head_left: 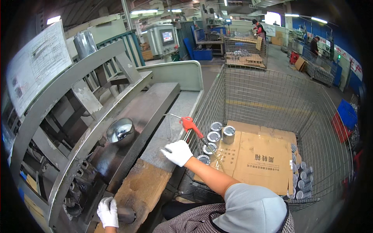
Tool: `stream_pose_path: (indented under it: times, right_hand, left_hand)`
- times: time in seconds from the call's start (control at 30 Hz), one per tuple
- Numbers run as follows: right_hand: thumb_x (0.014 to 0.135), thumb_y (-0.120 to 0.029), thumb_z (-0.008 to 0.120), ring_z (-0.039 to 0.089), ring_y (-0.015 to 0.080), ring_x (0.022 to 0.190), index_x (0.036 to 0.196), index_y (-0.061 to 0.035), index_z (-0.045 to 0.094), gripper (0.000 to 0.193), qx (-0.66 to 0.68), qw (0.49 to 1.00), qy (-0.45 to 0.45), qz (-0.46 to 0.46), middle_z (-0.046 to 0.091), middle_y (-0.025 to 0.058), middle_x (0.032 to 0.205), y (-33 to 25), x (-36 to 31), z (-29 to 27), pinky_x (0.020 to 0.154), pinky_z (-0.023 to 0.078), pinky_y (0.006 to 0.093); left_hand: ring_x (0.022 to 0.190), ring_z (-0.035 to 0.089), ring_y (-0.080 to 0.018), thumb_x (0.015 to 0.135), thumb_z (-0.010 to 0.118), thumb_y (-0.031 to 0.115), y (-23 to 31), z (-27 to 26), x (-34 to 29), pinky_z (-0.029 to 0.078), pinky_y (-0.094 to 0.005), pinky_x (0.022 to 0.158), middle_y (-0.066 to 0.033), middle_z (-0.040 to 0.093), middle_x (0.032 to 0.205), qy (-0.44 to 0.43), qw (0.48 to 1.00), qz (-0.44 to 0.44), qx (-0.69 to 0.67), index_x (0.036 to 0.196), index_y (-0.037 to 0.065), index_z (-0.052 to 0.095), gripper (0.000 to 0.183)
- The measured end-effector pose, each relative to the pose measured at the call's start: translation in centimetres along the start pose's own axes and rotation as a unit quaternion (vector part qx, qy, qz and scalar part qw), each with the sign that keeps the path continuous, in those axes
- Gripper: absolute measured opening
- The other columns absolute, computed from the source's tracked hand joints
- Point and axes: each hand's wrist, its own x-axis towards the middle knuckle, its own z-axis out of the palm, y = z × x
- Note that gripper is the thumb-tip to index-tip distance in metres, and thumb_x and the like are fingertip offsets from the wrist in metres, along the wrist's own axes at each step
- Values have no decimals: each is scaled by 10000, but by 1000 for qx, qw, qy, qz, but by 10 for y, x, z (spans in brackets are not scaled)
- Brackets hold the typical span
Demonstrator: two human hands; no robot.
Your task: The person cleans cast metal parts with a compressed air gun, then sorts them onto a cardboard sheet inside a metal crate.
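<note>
Both my hands wear white gloves. My left hand (107,212) is low on the left, its fingers curled at the end of a dark metal cylinder (126,214) beside a worn wooden board (145,185). Much of its grip is hidden. Over the grey ledge, my right hand (176,152) reaches left with fingers apart and nothing visible in them. Just beyond it hangs a red air blow gun (189,124) with a thin bent nozzle and a hose. A round shiny metal cup (120,131) rests on the machine's dark bed (145,112).
To my right stands a wire mesh cage (268,87) holding flattened cardboard (258,159). Several metal cylinders with slotted ends (229,134) stand along its left side; more cylinders (305,184) lie at its right. A curved metal frame (77,81) rises at left. Other people (259,30) work farther off.
</note>
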Motion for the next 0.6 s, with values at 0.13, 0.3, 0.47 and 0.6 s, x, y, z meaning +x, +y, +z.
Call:
stream_pose_path:
  times: [0.13,0.3,0.47,0.6]
  right_hand:
    - [913,-395,586,624,344,573,651,-108,630,391,17,1000,-11,6,624,137,611,-3,1,7,558,483,456]
    - [906,-442,568,677,360,758,910,-94,716,378,-18,992,-125,26,702,154,816,4,1,2,728,539,473]
    - [834,-598,607,618,374,1062,1358,-125,539,709,8,977,-208,48,648,199,1127,-20,74,6,930,470,477]
    - [772,-726,597,592,387,1130,1473,-132,424,935,-49,972,-204,105,601,229,1227,-47,137,49,967,437,488]
  left_hand:
    - [1034,606,-327,895,648,277,-7,-2,-8,462,-454,902,-113,660,1050,17,1000,-13,9,987,106,683,197]
    - [968,641,-352,871,636,379,24,-15,5,496,-452,873,-152,697,995,-23,997,-64,-30,910,72,724,322]
    - [1037,624,-308,888,592,475,18,-12,5,469,-456,875,-99,695,1037,-54,994,-84,32,937,139,738,370]
    - [1051,620,-301,898,583,478,13,-8,2,467,-446,884,-86,691,1059,-63,993,-92,41,950,138,738,377]
